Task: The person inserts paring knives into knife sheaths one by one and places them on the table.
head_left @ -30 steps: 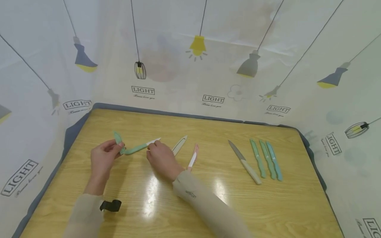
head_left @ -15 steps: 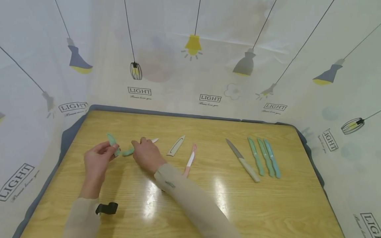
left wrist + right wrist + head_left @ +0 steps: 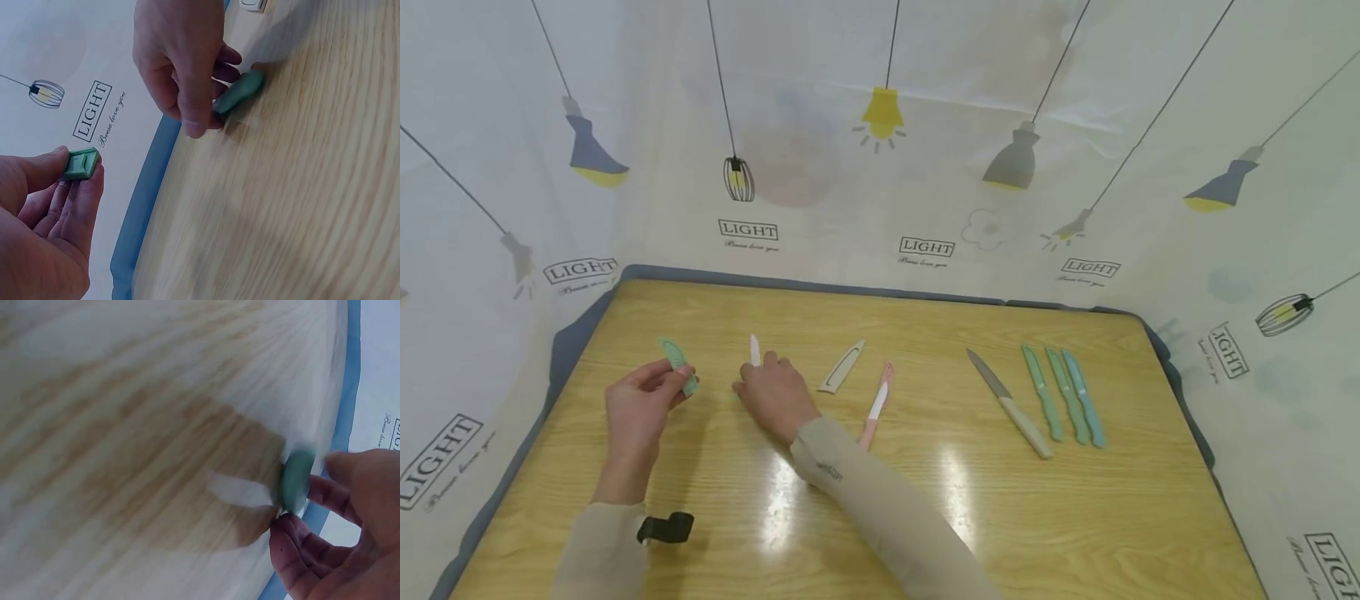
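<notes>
the left hand (image 3: 638,407) pinched a small green sheath (image 3: 674,357) between thumb and fingertips, a narrow grip, held near the left side of the wooden table (image 3: 1075,517) with the tapered end pointing away from the person. the right hand (image 3: 778,400) was curled round a green-handled knife (image 3: 756,350): its white blade showed beyond the fingers in the head view, pointing towards the far edge, and part of its handle showed beside them in the left wrist view. (the right wrist view was too blurred to say exactly how thumb and fingers met on it.)

knife and sheath were apart, the blade bare. the step in hand looked like taking up the knife and turning it to face its matching cover. the next move seemed to call for a steady hold on the sheath, the handle well seated in the right hand, and the blade tip lined up with the sheath's wide end before any push; fingertips so near the blade were the thing to mind.

just to the right of that hand lay a cream sheath (image 3: 842,367), then a pink knife (image 3: 877,407) with a white blade. well apart, on the right, lay a cream-handled knife (image 3: 1011,409) with a grey blade, and beside it a first green piece (image 3: 1042,393), a second green piece (image 3: 1067,396) and a blue piece (image 3: 1083,398), apparently sheathed knives, side by side.
</notes>
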The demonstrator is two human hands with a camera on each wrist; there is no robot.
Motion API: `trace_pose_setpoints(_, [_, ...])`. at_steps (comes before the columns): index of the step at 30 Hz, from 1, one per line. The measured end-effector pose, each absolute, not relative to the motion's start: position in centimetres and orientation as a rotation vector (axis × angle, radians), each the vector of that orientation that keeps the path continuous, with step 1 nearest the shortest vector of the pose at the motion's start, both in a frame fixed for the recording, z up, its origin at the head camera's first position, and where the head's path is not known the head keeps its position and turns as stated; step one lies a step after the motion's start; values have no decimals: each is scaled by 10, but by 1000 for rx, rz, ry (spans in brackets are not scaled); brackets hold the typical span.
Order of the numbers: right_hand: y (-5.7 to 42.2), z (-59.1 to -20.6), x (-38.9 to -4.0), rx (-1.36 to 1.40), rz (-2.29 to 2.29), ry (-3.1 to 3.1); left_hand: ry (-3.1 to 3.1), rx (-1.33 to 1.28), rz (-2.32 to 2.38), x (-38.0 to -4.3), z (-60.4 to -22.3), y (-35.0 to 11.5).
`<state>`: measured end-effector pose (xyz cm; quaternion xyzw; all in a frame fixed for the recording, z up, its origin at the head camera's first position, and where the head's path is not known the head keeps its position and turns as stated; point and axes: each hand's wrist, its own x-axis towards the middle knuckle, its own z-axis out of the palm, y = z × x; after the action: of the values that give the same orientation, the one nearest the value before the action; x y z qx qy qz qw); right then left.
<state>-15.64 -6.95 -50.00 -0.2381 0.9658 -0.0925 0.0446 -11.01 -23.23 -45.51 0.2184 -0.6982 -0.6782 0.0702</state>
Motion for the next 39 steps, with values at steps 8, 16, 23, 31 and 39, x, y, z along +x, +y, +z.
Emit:
trace_pose_setpoints(8, [-64,-502,-152,-665,-301,3022,-2122,647,-2050,-113,-456,-226])
trace_pose_setpoints(16, [-49,-494,-153,-448,-508,2897,-2116,643,-2086,-114,-459,-220])
trace_pose_setpoints(23, [-21,-474,-150,-392,-763,2758,-2168,633,-2064,-117,-462,-213])
trace_pose_setpoints(31, [14,-462,-133,-401,-1014,2630,-2226,580,-2051,-118,-464,-200])
trace_pose_setpoints(39, [46,-465,-113,-477,-1084,2647,-2355,436,-1978,-119,-472,-181])
